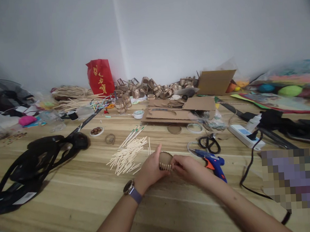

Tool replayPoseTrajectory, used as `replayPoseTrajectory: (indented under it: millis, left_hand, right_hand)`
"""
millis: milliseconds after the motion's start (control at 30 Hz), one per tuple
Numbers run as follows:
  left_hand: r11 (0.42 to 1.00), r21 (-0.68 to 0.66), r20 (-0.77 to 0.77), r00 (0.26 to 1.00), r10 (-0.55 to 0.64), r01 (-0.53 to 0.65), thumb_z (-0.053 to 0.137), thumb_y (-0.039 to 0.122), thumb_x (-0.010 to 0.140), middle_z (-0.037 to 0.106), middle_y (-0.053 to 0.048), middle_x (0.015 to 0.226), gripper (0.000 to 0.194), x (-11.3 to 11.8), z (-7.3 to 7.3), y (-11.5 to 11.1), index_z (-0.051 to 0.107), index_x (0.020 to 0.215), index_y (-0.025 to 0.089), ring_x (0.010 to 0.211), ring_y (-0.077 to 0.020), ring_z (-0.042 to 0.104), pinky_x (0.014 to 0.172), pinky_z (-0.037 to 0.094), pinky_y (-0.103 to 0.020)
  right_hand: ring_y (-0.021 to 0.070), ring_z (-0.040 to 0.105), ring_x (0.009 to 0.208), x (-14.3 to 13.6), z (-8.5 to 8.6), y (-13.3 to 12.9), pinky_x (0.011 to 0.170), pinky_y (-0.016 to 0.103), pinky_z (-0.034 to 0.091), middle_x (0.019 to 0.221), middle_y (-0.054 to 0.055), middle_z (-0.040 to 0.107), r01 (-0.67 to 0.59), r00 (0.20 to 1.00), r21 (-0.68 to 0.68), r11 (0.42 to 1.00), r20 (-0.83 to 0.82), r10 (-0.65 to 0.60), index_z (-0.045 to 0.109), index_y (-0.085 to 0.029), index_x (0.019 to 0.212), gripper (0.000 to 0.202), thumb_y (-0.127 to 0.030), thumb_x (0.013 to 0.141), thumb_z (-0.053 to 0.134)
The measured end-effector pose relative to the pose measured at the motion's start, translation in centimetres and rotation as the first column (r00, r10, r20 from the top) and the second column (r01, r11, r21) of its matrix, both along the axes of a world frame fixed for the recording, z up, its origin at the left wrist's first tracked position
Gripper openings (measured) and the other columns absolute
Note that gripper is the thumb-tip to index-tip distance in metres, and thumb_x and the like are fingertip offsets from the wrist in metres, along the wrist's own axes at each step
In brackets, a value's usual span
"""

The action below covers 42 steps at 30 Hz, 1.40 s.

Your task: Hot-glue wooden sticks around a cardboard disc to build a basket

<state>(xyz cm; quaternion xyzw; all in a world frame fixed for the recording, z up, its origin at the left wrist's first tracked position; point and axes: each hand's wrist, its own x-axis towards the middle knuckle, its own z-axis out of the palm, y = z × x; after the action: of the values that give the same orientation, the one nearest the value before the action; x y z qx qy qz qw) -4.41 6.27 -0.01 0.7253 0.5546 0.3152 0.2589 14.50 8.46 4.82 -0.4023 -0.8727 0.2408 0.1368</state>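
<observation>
A small round cardboard basket with a row of short wooden sticks along its near side is held in front of me. My left hand grips it from the left, thumb up and fingers curled underneath. At the right end of the stick row, my right hand is closed in a pinch against the basket; what lies between its fingertips is hidden. Left of the hands is a loose pile of thin wooden sticks. A blue glue gun with an orange trigger lies beyond my right wrist.
Cardboard sheets and a cardboard disc lie ahead. Several finished stick baskets stand farther back, near a red bag. A black strapped item is at left. A power strip with a black cable sits right.
</observation>
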Motion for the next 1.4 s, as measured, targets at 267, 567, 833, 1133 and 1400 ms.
replayPoseTrajectory:
  millis: [267, 567, 833, 1133, 1400]
  left_hand:
    - [0.998, 0.067, -0.027, 1.000, -0.015, 0.016, 0.082, 0.025, 0.060, 0.046, -0.014, 0.140, 0.104, 0.0, -0.3, 0.3, 0.023, 0.146, 0.022, 0.126, -0.0322, 0.044, 0.103, 0.037, -0.047]
    - [0.997, 0.080, -0.042, 0.999, -0.001, 0.004, 0.082, 0.024, 0.059, 0.049, -0.015, 0.138, 0.100, 0.2, 0.3, 0.2, 0.029, 0.144, 0.020, 0.123, -0.0329, 0.047, 0.101, 0.040, -0.046]
    - [0.997, 0.078, -0.089, 0.996, -0.004, 0.011, 0.082, 0.022, 0.059, 0.050, -0.014, 0.137, 0.097, 0.4, 0.7, 0.1, 0.032, 0.142, 0.019, 0.122, -0.0327, 0.048, 0.102, 0.040, -0.046]
    - [0.997, 0.074, -0.111, 0.994, -0.010, 0.018, 0.079, 0.020, 0.061, 0.050, -0.015, 0.137, 0.093, 0.5, 1.0, 0.0, 0.032, 0.142, 0.018, 0.123, -0.0327, 0.047, 0.102, 0.041, -0.046]
    - [0.986, 0.162, -0.068, 0.997, -0.030, 0.041, 0.076, 0.021, 0.065, 0.046, -0.014, 0.140, 0.089, 0.1, 0.2, 0.2, 0.030, 0.142, 0.020, 0.129, -0.0298, 0.043, 0.108, 0.036, -0.048]
  right_hand:
    - [0.0175, 0.059, 0.068, -0.2, -0.2, -0.1, 0.062, 0.025, 0.039, 0.077, 0.006, 0.068, -0.005, 1.000, 0.009, 1.000, -0.010, 0.005, 0.061, -0.017, 0.079, 0.017, -0.013, 0.080, 0.044]
    - [0.0192, 0.062, 0.075, -0.2, -0.4, -0.5, 0.068, 0.027, 0.043, 0.085, 0.009, 0.068, -0.019, 0.999, 0.009, 1.000, -0.034, 0.020, 0.058, -0.017, 0.084, 0.017, -0.015, 0.085, 0.041]
    - [0.0195, 0.061, 0.077, -0.1, -1.2, -0.5, 0.068, 0.028, 0.044, 0.085, 0.009, 0.067, -0.011, 0.998, 0.046, 0.999, -0.058, 0.014, 0.056, -0.019, 0.085, 0.015, -0.016, 0.087, 0.041]
    - [0.0187, 0.060, 0.076, 0.0, -1.5, -0.4, 0.067, 0.027, 0.043, 0.084, 0.008, 0.066, 0.005, 0.999, 0.059, 0.998, -0.048, -0.002, 0.055, -0.019, 0.085, 0.014, -0.015, 0.087, 0.042]
    - [0.0183, 0.061, 0.072, 0.2, -0.5, -0.2, 0.064, 0.026, 0.042, 0.082, 0.006, 0.069, 0.019, 1.000, 0.049, 0.999, -0.004, -0.019, 0.060, -0.016, 0.101, 0.021, -0.017, 0.082, 0.052]
